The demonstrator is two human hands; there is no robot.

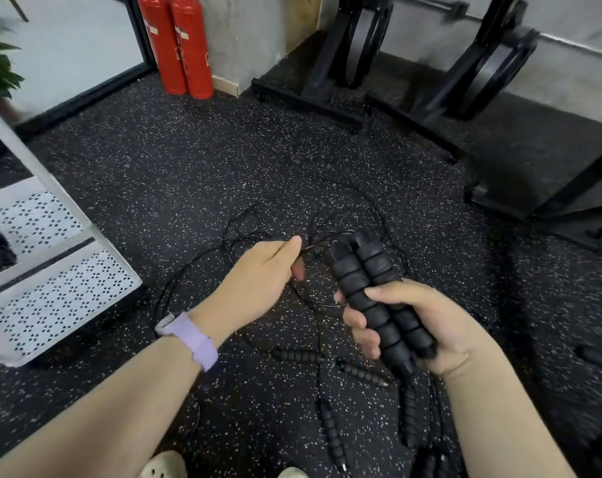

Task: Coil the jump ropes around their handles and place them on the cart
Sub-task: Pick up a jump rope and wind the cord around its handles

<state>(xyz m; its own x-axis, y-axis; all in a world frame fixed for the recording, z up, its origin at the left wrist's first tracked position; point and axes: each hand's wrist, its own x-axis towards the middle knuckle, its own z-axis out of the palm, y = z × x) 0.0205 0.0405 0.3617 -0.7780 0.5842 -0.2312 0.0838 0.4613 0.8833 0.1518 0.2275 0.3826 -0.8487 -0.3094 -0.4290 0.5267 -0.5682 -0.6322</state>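
While right hand (420, 326) fingers wrap both handles (371, 298), left hand (258, 284) pinches rope (313, 246) — taut.

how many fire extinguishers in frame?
2. Both red, standing side by side on the floor at the top left by the wall: one, the other just right of it. Tops cropped; none seem hidden.

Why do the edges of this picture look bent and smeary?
Head view: the wide-angle lens bows the white perforated metal cart and the red fire extinguishers; corners smear with motion blur, while the ribbed black foam handles stay sharp; lighting is soft, without glare.
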